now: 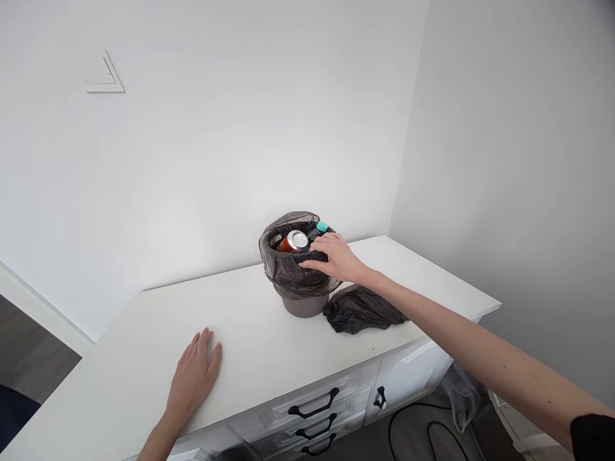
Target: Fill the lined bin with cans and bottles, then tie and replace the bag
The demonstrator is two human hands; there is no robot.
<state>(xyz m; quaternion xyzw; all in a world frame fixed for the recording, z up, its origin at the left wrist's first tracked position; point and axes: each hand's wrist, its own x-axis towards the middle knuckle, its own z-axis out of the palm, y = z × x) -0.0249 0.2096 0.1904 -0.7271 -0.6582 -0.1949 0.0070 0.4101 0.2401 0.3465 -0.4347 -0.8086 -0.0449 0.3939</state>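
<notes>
A small grey-brown trash bin [305, 307] stands upright on the white cabinet top, lined with a thin dark trash bag [292, 274] folded over its rim. My right hand [340, 257] is at the bin's right front rim, thumb on the outside of the bag and fingers reaching over the edge; it looks closed on the bag there. Inside the bin show a red-orange drink can [298, 241] with a silver end and a dark bottle with a teal cap [321, 226]. My left hand [193, 374] lies flat on the cabinet top, fingers stretched out, holding nothing.
Just right of the bin, under my right forearm, lies a crumpled black plastic bag [358, 312]. The white cabinet [250, 349] has dark handles [314, 404] along its front. Walls rise behind and to the right. Black cables [413, 404] lie on the floor.
</notes>
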